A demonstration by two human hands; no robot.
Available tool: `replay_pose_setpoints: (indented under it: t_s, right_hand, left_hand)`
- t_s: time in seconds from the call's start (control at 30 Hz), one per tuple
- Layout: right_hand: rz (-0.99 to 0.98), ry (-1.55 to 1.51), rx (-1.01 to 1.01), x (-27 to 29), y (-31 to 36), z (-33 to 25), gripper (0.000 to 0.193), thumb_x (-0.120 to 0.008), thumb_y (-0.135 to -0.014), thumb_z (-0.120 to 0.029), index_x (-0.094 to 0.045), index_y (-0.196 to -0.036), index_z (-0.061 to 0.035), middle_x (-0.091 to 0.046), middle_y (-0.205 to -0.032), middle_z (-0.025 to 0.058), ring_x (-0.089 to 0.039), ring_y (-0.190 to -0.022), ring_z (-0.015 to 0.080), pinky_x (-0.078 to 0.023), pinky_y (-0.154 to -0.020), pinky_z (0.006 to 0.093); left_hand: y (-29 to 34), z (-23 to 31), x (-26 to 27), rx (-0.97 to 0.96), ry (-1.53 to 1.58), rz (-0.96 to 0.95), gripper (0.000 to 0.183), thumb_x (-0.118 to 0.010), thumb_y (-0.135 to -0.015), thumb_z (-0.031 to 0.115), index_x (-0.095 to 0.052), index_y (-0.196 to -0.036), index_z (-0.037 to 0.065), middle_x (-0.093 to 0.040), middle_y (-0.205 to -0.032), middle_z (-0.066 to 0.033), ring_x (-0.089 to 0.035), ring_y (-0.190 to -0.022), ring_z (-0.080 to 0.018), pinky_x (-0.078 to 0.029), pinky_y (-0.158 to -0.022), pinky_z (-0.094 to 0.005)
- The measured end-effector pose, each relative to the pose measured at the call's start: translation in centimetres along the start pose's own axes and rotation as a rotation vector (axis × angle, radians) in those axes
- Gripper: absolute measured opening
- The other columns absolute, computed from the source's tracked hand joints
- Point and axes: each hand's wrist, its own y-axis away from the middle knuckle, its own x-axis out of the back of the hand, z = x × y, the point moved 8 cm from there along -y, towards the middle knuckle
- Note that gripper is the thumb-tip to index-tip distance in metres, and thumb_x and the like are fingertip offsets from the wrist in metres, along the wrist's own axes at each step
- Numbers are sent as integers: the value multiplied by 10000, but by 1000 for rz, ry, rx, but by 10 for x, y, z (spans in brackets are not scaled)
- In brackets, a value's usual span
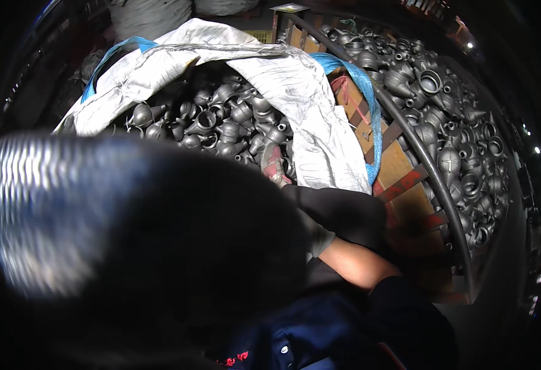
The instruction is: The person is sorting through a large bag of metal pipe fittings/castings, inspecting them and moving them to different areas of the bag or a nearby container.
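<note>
My right hand [317, 239], in a grey glove, reaches in below a dark trouser leg [344, 206]. Its fingers are hidden behind a large, dark, blurred shape [209, 228] very close to the view, so I cannot tell what it holds. That shape has a shiny, ribbed, whitish-blue left end; its kind is unclear. My left hand does not show. Ahead, a big white woven sack [307, 117] with blue straps lies open, full of grey metal castings [227, 120], rounded and hollow. A pinkish-grey shoe or glove [273, 163] rests on the castings at the sack's near right side.
At the right, a large bin with a curved-looking dark metal rail [427, 157] and brown side panels [360, 117] holds many more grey castings [449, 160]. Further pale sacks [150, 18] stand at the back. A blue strap [369, 92] hangs between sack and bin.
</note>
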Motion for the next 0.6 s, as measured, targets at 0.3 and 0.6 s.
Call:
replay_pose_setpoints:
  t_s: [0.3, 0.6]
  right_hand:
    - [134, 249, 91, 11, 7, 10, 272, -458, -936, -125, -494, -1166, 16, -610, -819, 83, -546, -513, 95, -424, -423, 191]
    - [80, 330, 96, -13, 0, -7, 307, -419, -961, -185, -475, -1204, -6, -600, -817, 103, -549, -507, 106, -429, -401, 215]
  left_hand:
    - [-3, 7, 0, -113, 57, 109, 630, -563, -849, 410, -362, -1255, -27, -542, -1057, -165, -574, -704, -194, -481, -558, -240]
    - [-5, 7, 6, -106, 84, 146, 552, -545, -864, 404, -405, -1182, -24, -542, -974, -137, -559, -658, -197, -475, -535, -246]
